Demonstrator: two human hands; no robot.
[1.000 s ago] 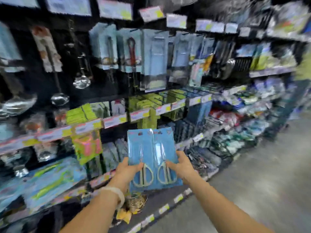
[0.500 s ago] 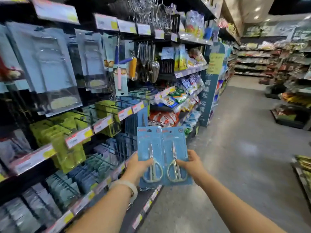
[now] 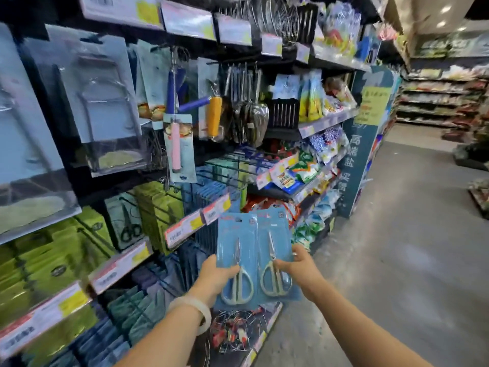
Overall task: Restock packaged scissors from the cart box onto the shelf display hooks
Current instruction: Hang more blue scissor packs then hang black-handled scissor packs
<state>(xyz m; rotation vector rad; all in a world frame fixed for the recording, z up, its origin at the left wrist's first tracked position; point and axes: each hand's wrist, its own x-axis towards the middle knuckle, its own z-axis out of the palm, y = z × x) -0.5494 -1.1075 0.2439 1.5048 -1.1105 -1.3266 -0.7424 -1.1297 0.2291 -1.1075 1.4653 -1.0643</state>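
I hold two blue carded scissors packs side by side in front of the shelf. My left hand point(image 3: 214, 274) grips the left scissors pack point(image 3: 235, 239) at its lower left edge, thumb over the front. My right hand point(image 3: 299, 268) grips the right scissors pack point(image 3: 272, 234) at its right edge. Each pack shows pale-handled scissors pointing up. Behind them the shelf display hooks point(image 3: 219, 178) carry rows of blue and green carded packs; one hanging pack of dark scissors point(image 3: 127, 221) shows at the left. The cart box is out of view.
The shelving runs along my left with price-tag rails point(image 3: 185, 229), hanging ladles and utensils point(image 3: 246, 112), and snack bags point(image 3: 304, 170) further on. A dark end panel point(image 3: 362, 144) closes the shelf run. Grey aisle floor point(image 3: 410, 234) lies to my right, more shelves beyond.
My view swung right along the aisle and moved nearer the shelf. Both hands kept hold of the two packs, which stay side by side in front of me.
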